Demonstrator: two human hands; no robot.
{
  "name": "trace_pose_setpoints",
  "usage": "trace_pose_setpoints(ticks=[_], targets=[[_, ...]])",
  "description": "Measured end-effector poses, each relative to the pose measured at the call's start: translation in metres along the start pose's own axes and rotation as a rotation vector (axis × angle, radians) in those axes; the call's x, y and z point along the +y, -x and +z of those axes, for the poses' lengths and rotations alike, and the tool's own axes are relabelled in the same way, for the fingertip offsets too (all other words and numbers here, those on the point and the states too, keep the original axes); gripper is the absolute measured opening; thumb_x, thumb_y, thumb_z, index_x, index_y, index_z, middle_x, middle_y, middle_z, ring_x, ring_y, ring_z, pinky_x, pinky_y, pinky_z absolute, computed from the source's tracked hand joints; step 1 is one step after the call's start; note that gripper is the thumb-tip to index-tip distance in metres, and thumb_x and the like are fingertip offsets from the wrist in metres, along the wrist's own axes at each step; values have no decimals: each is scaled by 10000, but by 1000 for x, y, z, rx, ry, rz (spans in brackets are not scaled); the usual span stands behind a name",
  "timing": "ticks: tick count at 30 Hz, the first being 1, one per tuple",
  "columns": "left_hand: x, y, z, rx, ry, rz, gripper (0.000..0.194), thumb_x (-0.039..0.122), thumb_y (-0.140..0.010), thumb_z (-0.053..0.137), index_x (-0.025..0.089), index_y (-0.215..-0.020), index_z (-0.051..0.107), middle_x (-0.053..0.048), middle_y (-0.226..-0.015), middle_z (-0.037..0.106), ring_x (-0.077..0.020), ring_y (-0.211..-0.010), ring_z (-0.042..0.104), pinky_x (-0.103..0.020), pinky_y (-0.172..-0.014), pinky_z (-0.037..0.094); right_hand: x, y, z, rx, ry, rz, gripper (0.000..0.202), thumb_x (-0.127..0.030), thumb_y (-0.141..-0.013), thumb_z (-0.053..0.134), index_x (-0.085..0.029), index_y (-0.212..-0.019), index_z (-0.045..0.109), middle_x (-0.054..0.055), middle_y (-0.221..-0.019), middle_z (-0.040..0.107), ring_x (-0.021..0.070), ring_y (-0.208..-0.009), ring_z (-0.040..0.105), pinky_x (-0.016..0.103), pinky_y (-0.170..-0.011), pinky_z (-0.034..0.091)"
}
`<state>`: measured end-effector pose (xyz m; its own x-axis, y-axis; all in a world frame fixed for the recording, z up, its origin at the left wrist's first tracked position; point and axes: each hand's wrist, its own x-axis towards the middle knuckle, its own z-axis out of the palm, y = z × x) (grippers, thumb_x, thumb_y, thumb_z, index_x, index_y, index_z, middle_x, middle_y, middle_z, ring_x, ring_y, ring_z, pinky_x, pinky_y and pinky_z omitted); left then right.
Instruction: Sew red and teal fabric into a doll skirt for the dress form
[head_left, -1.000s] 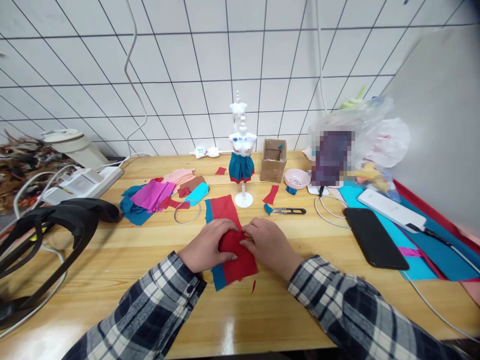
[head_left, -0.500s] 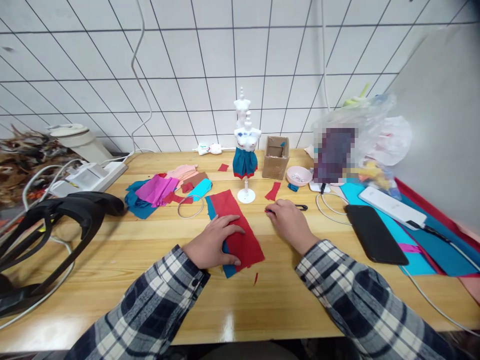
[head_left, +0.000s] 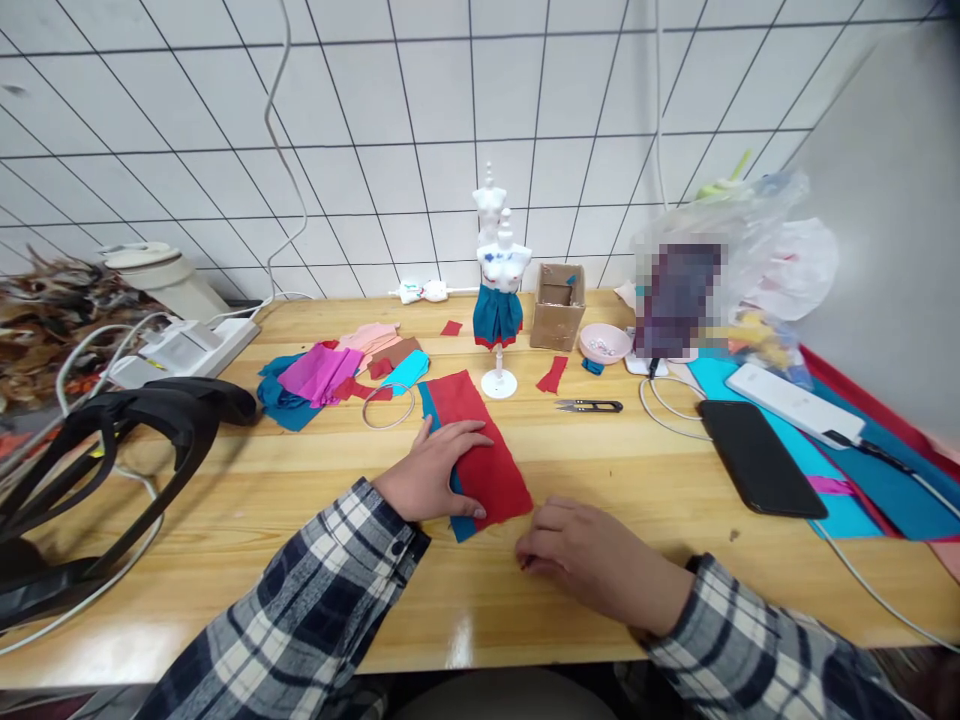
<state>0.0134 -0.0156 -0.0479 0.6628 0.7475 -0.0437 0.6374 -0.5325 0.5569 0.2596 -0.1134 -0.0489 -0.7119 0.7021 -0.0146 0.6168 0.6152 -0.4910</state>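
My left hand (head_left: 442, 468) lies with fingers spread on a red cloth strip (head_left: 491, 465), holding it flat on the table. A blue cloth (head_left: 465, 527) shows along the left and lower edges of the red one. Just right of the strip's near corner, my right hand (head_left: 585, 555) is closed in a pinch. A tiny dark red scrap (head_left: 525, 563) shows at its fingertips, mostly hidden. Thread snips (head_left: 589, 406) lie on the table beyond that hand. Behind the strip stands a small white mannequin (head_left: 504, 265) wearing a blue skirt (head_left: 498, 316) with red trim.
Coloured cloth pieces (head_left: 319, 374) and a ring (head_left: 388, 407) lie at left, near a black headset (head_left: 172, 440). A cardboard box (head_left: 556, 318), a pink bowl (head_left: 604, 345) and a red scrap (head_left: 552, 375) are behind. A phone (head_left: 761, 458) and power bank (head_left: 795, 403) lie at right.
My right hand has left the spot by the thread snips and come nearer me, to where a small red scrap lay. The snips now show fully. My left hand stays on the cloth.
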Motion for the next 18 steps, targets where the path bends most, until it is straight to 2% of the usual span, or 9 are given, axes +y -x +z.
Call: trace_pose_setpoints(ticks=[3,7,10,12,16,18], targets=[[-1,1,2,8,-95,-57,926,534,-520,869,275,-1337,519,-141,-1513,413,-411,-1395,326,-669,-1138,-3,-2,-6,3,13,132,-60,155,-140,-932,527,-200,-886,663,39,-906,662,194,-869,573,317,-773,463],[-3,1,3,26,-173,-117,974,578,-497,858,303,-1361,503,-131,-1555,344,-433,-1410,271,-701,-1113,26,0,-23,-11,171,72,-79,139,-140,-930,542,-201,-889,661,48,-1023,657,180,-936,572,300,-838,463],[-4,2,2,8,-187,-126,1010,611,-509,838,295,-1394,469,-133,-1564,329,-428,-1413,266,-687,-1119,63,4,-41,-18,265,29,-26,135,-154,-926,560,-207,-894,679,39,-935,685,173,-888,588,297,-836,454],[-3,2,2,-9,-194,-138,1026,630,-506,830,297,-1402,458,-130,-1570,316,-426,-1418,260,-679,-1120,86,9,-54,-18,274,76,12,140,-168,-930,555,-207,-921,689,35,-864,692,177,-820,592,306,-778,449],[-2,1,0,-37,-210,-167,1055,651,-486,828,323,-1410,439,-109,-1582,300,-410,-1430,250,-671,-1130,81,18,-75,-8,245,173,-8,172,-175,-928,555,-201,-1047,676,49,-912,698,184,-824,599,310,-753,435],[-1,1,0,-48,-216,-175,1059,654,-485,827,332,-1413,431,-99,-1586,295,-407,-1437,240,-677,-1130,74,19,-81,-4,206,228,-26,148,-203,-933,550,-182,-1013,673,62,-899,688,191,-816,590,317,-743,427]])
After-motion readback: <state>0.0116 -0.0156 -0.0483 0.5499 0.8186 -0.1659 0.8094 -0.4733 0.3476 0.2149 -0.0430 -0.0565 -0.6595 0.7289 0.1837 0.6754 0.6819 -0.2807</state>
